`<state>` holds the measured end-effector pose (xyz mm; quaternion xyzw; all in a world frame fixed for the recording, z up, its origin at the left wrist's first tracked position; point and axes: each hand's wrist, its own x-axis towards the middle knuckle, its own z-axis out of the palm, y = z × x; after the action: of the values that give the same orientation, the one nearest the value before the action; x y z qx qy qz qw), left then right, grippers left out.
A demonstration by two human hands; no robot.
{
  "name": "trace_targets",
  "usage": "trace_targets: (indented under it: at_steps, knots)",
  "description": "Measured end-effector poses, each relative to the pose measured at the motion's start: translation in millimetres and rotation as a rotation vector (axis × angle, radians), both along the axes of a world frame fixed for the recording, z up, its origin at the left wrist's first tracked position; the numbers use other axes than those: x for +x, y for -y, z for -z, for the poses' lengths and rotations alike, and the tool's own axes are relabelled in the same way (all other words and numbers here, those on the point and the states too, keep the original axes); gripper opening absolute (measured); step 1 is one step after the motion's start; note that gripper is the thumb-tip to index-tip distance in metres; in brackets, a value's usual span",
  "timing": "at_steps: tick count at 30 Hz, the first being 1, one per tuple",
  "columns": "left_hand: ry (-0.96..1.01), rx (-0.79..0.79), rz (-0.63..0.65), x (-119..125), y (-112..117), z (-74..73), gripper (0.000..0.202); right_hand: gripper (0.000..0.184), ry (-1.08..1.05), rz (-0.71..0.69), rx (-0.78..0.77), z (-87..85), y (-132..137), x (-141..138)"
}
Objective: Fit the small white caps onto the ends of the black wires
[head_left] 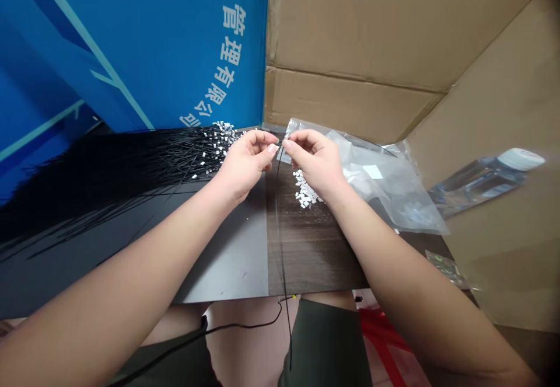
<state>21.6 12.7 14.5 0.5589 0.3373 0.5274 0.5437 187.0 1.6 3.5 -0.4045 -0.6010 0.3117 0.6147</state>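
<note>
Just above the middle of the frame, the left hand (245,162) and the right hand (315,162) face each other, nearly meeting. On each, the thumb and first fingers are pressed together in a pinch, the left fingers (268,142) and right fingers (292,140) almost touching at the tips. A thin black strand (280,212) hangs from about that spot, running down past the bench's front edge. Whatever sits right at the fingertips is too small to make out, so I can't say exactly what each hand is gripping.

A large fan of black strands (122,171) spreads across the left of the bench (231,264), with small white pieces (221,142) clustered at its tips, just beside the left hand. Under the right hand lies a loose pile of white bits (304,189), next to a clear plastic bag (380,182).

A blue banner (131,48) with white lettering fills the upper left, and a cardboard box (371,25) fills the upper right. A plastic bottle (481,180) lies at the right. Below the bench, a black cable (245,324) crosses the person's dark green shorts (326,346).
</note>
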Motion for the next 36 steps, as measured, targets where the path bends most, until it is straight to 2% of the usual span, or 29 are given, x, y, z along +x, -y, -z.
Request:
trace_targets:
  at_steps: [6,10,18,22,28,32,36]
  knots:
    - [-0.121,0.095,0.025,-4,-5,1.9,0.009,0.022,0.172,-0.056,0.077,1.3,0,6]
    - [-0.123,0.116,0.04,-5,-5,-1.0,0.009,0.024,0.229,-0.06,0.115,3.9,0,6]
    - [0.042,-0.095,0.102,-5,0,-4.9,0.017,0.013,0.257,-0.038,0.098,2.2,5,5]
    - [0.025,-0.161,0.138,-9,-2,-6.3,0.024,0.015,0.235,-0.035,0.073,1.7,5,4]
    - [-0.127,-0.109,0.208,-16,-8,-6.0,0.031,0.015,0.21,-0.053,0.075,2.8,3,5]
    - [-0.126,-0.084,0.215,-20,-10,-7.1,0.028,0.014,0.224,-0.058,0.078,0.7,4,5]
    - [-0.114,-0.105,0.23,-23,-11,-9.2,0.026,0.02,0.162,-0.126,0.042,-1.3,6,5]
